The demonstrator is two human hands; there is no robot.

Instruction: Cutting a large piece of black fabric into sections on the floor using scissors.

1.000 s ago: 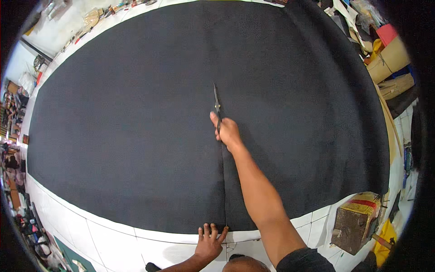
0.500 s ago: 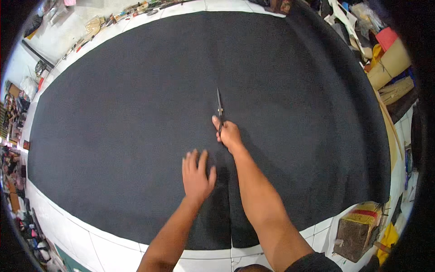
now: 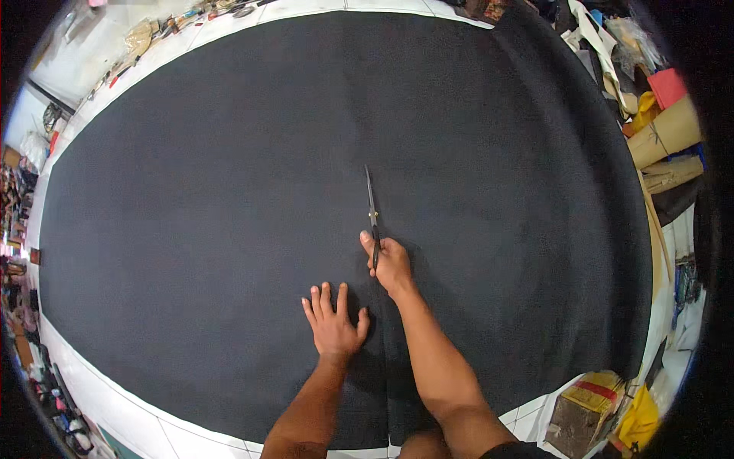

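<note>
A broad sheet of black fabric [image 3: 222, 176] spreads over the white tiled floor. My right hand [image 3: 393, 265] grips a pair of scissors [image 3: 372, 203] by the black handles, near the middle of the sheet. The blades point away from me and look closed, or nearly so. A straight slit [image 3: 387, 382] in the fabric runs from the near edge up toward the scissors. My left hand [image 3: 335, 325] lies flat on the fabric just left of that slit, fingers spread, holding nothing.
A worn box [image 3: 581, 413] stands by the near right corner. Rolled tan material [image 3: 669, 134] and heaped scraps [image 3: 604, 46] lie along the right side. Small tools [image 3: 172, 27] are strewn past the far left edge. Clutter [image 3: 27, 298] lines the left, beyond the white tiles [image 3: 130, 390].
The scissors and my right hand appear lower in the view. My left hand, slightly raised before, now rests with fingers spread wider. The whole view has shifted a little.
</note>
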